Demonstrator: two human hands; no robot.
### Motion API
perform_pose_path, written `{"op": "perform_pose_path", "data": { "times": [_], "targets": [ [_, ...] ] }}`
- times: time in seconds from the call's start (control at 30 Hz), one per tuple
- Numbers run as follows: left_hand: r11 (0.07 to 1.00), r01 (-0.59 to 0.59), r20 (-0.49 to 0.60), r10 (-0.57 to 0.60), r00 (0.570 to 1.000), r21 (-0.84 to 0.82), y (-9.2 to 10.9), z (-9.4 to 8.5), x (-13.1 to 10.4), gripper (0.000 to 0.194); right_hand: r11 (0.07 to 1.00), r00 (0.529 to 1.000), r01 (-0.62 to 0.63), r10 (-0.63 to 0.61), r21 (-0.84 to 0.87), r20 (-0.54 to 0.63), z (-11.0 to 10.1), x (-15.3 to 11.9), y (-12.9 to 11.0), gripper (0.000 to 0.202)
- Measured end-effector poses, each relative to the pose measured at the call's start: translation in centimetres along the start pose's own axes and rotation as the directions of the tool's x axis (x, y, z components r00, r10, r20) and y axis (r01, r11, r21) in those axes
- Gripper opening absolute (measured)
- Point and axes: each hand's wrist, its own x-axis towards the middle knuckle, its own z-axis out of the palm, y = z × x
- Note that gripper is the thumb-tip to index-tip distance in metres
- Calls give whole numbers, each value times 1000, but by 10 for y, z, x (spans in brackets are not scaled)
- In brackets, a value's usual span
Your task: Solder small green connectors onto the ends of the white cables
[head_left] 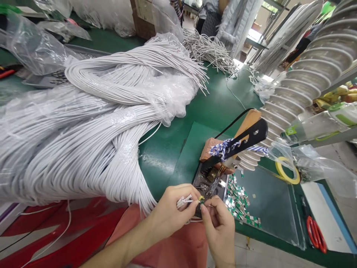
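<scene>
My left hand (177, 206) is closed around several white cables (182, 201), whose cut ends stick out above the fingers. Its fingertips meet those of my right hand (219, 219) at a small green and yellow piece (201, 200), which looks like a little circuit board. My right thumb and finger are pinched on that piece; its details are too small to make out. Just beyond the hands is a dark tray (198, 178) with metal bits and wire in it. To the right lies a pile of small green circuit boards with silver connectors (238, 201).
Large bundles of white cable (83, 149) in plastic cover the left of the green table (161, 167). A brick (209, 149) with a black-handled holder (248, 136) stands ahead, below a ribbed hose (301, 74). Yellow tape (288, 171) and red scissors (316, 232) lie right.
</scene>
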Motion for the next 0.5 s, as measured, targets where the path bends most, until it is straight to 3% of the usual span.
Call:
{"op": "perform_pose_path", "data": {
  "times": [0.3,0.5],
  "targets": [
    [999,-42,31,42,999,-1,1,2,2,16,993,996,-79,75,92,45,-2,0,-3,21],
    [997,-75,19,75,997,-14,4,3,2,17,985,999,-35,40,166,-25,1,1,-6,18]
  ]
}}
